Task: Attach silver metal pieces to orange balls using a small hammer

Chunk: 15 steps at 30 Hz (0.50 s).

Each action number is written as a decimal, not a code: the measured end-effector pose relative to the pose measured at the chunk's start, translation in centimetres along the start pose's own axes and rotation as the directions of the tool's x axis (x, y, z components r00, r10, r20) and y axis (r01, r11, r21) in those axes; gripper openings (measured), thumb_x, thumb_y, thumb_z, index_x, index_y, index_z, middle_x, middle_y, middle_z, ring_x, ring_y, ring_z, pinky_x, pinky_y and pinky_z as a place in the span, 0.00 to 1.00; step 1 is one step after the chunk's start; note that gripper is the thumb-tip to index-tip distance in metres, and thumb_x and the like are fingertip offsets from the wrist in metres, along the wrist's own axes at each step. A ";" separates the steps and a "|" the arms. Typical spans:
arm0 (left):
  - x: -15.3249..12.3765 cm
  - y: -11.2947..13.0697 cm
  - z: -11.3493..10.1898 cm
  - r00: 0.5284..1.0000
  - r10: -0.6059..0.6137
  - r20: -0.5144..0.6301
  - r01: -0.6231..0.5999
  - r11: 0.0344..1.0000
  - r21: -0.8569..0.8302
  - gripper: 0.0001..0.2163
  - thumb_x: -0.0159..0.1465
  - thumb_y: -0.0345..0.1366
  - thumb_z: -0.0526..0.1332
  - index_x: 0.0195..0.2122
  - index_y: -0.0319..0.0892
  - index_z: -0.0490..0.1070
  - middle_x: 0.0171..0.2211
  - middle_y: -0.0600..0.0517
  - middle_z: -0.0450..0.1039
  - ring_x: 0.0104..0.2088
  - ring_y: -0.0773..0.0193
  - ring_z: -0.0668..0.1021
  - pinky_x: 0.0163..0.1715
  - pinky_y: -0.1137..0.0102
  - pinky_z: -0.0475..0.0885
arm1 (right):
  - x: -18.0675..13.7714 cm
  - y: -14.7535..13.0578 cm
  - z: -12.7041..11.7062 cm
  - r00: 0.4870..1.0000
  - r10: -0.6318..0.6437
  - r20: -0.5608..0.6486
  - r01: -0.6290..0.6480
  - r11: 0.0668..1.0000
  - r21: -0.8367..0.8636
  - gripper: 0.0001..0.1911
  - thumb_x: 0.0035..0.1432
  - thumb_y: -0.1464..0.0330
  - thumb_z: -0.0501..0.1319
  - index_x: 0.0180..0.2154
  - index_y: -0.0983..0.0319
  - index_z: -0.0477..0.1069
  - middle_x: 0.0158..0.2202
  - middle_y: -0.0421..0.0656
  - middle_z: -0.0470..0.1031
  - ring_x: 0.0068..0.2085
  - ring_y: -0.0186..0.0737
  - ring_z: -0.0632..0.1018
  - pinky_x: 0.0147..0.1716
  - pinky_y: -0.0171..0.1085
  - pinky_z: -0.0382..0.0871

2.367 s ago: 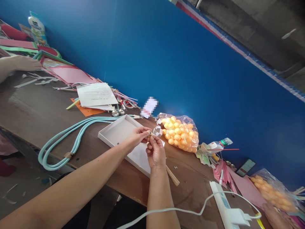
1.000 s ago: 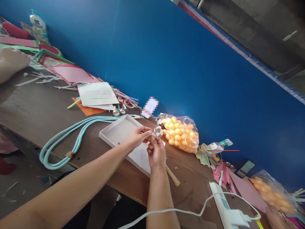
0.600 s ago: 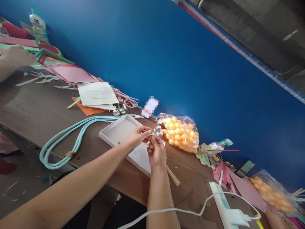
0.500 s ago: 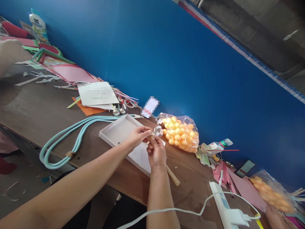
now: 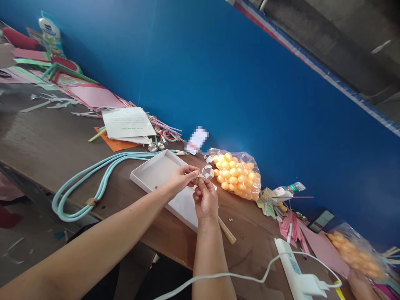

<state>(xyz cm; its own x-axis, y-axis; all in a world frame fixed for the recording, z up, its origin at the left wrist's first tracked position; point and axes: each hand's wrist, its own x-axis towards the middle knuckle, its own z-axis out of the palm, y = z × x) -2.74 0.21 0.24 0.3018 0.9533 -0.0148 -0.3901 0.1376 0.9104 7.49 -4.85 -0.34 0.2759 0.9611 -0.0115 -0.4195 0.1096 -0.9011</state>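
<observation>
My left hand (image 5: 179, 178) and my right hand (image 5: 205, 199) meet above a shallow white box lid (image 5: 156, 174) on the brown table (image 5: 46, 146). Both pinch a small object (image 5: 198, 176) between their fingertips; it is too small to name. Just past the fingertips hangs a small clear faceted piece (image 5: 207, 172). A wooden stick (image 5: 227, 230) lies on the table under my right wrist.
A bag of orange balls (image 5: 236, 174) lies behind the hands, another (image 5: 359, 254) at far right. Light blue cords (image 5: 90, 179) loop to the left. Papers (image 5: 126, 123) and coloured sheets (image 5: 90, 96) lie at back left. A white power strip (image 5: 292, 266) with cable sits front right; another person's hand (image 5: 4, 54) at far left.
My hands have stayed pinched together with only slight finger shifts. The other person's hand at far left has pulled back toward the frame's edge.
</observation>
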 end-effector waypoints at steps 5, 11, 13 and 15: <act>0.0 0.0 0.0 1.000 -0.003 -0.003 0.003 1.000 -0.005 0.18 0.50 0.43 0.68 0.38 0.37 0.74 0.29 0.52 0.71 0.25 0.71 0.72 0.28 0.73 0.70 | 0.0 0.1 0.1 1.000 0.010 -0.003 -0.010 1.000 -0.014 0.11 0.45 0.66 0.69 0.30 0.62 0.70 0.25 0.35 0.70 0.19 0.22 0.60 0.16 0.24 0.51; 0.1 -0.2 0.0 1.000 0.005 -0.001 -0.005 1.000 -0.010 0.18 0.50 0.44 0.67 0.38 0.37 0.74 0.29 0.52 0.71 0.25 0.71 0.73 0.27 0.73 0.70 | 0.0 0.1 0.2 1.000 0.000 -0.012 -0.001 1.000 -0.019 0.11 0.45 0.66 0.69 0.31 0.62 0.70 0.25 0.35 0.70 0.19 0.22 0.60 0.16 0.25 0.51; 0.2 -0.3 -0.1 1.000 0.006 0.000 -0.006 1.000 -0.011 0.18 0.50 0.44 0.68 0.38 0.37 0.74 0.29 0.52 0.71 0.25 0.70 0.73 0.28 0.73 0.70 | 0.0 0.1 0.1 1.000 -0.002 -0.011 0.002 1.000 -0.019 0.11 0.46 0.66 0.69 0.31 0.62 0.70 0.26 0.35 0.71 0.19 0.22 0.60 0.16 0.25 0.51; 0.2 -0.3 -0.1 1.000 0.006 -0.004 -0.006 1.000 -0.009 0.18 0.50 0.44 0.68 0.38 0.38 0.74 0.29 0.52 0.71 0.26 0.70 0.73 0.28 0.73 0.70 | 0.0 0.2 0.1 1.000 -0.006 -0.013 0.006 1.000 -0.020 0.11 0.46 0.66 0.69 0.31 0.62 0.71 0.26 0.35 0.71 0.19 0.22 0.60 0.16 0.25 0.51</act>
<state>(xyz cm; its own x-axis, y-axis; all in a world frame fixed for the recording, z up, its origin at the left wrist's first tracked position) -2.64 0.36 -0.07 0.2957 0.9552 -0.0108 -0.3997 0.1340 0.9068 7.36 -4.83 -0.45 0.2898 0.9570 -0.0118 -0.4008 0.1101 -0.9095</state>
